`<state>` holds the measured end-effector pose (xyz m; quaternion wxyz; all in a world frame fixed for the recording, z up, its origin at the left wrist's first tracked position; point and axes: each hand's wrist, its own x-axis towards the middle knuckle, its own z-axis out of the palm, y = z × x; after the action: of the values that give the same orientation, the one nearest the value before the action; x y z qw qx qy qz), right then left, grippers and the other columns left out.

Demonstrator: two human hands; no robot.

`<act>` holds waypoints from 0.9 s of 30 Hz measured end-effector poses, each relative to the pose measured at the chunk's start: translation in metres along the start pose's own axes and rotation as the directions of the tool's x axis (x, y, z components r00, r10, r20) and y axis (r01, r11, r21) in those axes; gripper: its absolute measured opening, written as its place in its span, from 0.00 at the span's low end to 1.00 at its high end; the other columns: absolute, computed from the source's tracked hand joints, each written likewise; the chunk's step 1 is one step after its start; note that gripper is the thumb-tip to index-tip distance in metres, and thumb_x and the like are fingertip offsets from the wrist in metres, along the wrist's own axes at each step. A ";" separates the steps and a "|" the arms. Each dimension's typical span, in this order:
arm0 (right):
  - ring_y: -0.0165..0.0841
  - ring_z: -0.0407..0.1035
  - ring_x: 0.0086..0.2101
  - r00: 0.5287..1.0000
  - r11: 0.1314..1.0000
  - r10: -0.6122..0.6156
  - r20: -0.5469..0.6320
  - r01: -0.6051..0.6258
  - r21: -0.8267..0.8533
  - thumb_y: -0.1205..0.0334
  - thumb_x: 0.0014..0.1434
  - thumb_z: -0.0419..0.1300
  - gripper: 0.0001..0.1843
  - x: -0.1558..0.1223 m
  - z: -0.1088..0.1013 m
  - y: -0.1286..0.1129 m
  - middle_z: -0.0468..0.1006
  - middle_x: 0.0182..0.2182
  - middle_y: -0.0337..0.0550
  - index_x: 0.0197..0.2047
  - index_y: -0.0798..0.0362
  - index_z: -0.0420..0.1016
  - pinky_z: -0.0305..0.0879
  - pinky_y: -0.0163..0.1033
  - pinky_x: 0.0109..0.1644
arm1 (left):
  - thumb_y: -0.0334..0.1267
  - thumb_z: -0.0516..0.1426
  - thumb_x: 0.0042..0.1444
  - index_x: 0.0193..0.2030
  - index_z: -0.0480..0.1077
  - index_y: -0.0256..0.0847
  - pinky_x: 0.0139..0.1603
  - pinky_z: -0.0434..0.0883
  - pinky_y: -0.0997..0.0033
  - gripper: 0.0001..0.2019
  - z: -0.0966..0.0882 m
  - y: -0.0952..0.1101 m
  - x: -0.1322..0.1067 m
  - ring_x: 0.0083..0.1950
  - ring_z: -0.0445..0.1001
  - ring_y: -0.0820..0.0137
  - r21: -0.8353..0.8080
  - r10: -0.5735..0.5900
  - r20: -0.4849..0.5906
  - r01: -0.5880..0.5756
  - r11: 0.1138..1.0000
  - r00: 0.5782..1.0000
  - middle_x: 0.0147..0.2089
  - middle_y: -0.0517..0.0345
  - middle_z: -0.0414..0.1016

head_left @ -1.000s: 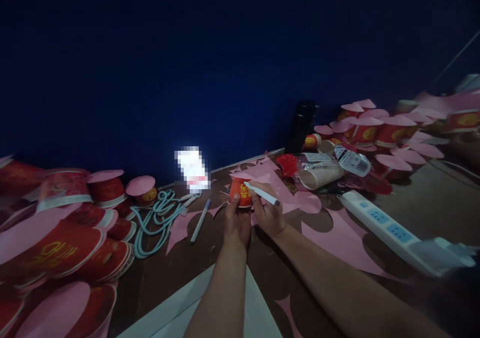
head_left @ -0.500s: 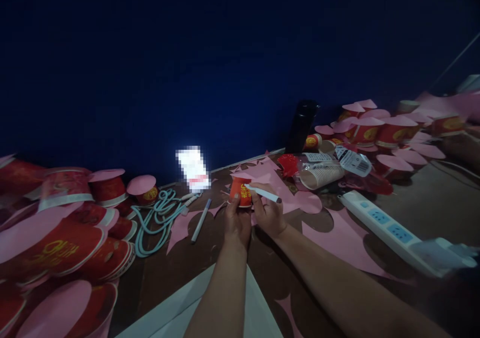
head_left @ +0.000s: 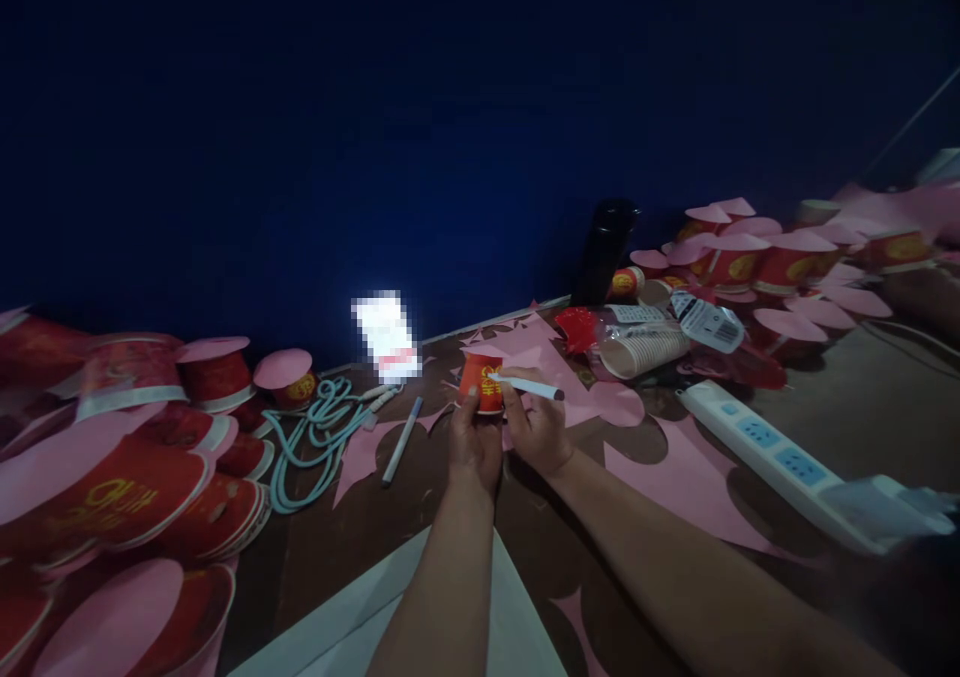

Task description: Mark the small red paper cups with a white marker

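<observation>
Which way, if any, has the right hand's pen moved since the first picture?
Yes. Against the resting power strip, the pen in the right hand has tilted: its rear end has risen in the picture, closer to level.

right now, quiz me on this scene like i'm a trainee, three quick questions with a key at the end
1. Fill in: the right hand is holding a ____.
2. True or false: the left hand holds a red cup with yellow lettering on it.
3. Multiple choice: which of these lies closest to the loose pen left of the hands?
a) black bottle
b) teal cable
c) power strip

Key:
1. White pen, its tip at the cup.
2. True.
3. b.
</observation>
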<state>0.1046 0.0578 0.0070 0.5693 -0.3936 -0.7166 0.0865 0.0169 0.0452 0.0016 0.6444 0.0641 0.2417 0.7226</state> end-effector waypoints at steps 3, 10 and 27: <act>0.36 0.71 0.43 1.000 1.000 -0.030 -0.008 0.030 0.002 0.65 0.61 0.53 0.09 0.000 0.000 0.000 0.77 0.41 0.48 0.45 0.51 0.70 0.69 0.45 0.48 | 0.34 0.58 0.51 0.42 0.73 0.37 0.53 0.67 0.68 0.11 0.000 0.000 0.000 0.46 0.74 0.69 0.010 0.003 -0.011 -0.003 1.000 1.000 0.42 0.52 0.76; 0.36 0.71 0.43 0.999 0.999 -0.035 -0.005 0.035 -0.004 0.66 0.61 0.54 0.09 0.002 0.000 -0.002 0.76 0.41 0.48 0.44 0.51 0.71 0.68 0.46 0.49 | 0.33 0.59 0.50 0.39 0.73 0.37 0.53 0.66 0.69 0.09 0.003 0.001 -0.002 0.44 0.75 0.70 0.005 -0.002 -0.023 0.002 1.000 1.000 0.41 0.52 0.77; 0.37 0.71 0.45 0.999 0.999 -0.050 0.000 0.050 -0.021 0.63 0.62 0.53 0.11 0.002 0.000 -0.006 0.78 0.41 0.48 0.47 0.51 0.72 0.69 0.46 0.48 | 0.35 0.62 0.47 0.42 0.73 0.37 0.52 0.65 0.68 0.13 0.000 -0.005 0.001 0.44 0.74 0.70 0.119 0.098 0.044 -0.103 0.988 0.994 0.40 0.55 0.77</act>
<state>0.1021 0.0552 0.0123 0.5672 -0.3815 -0.7270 0.0644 0.0217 0.0466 -0.0010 0.6067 0.1288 0.2691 0.7368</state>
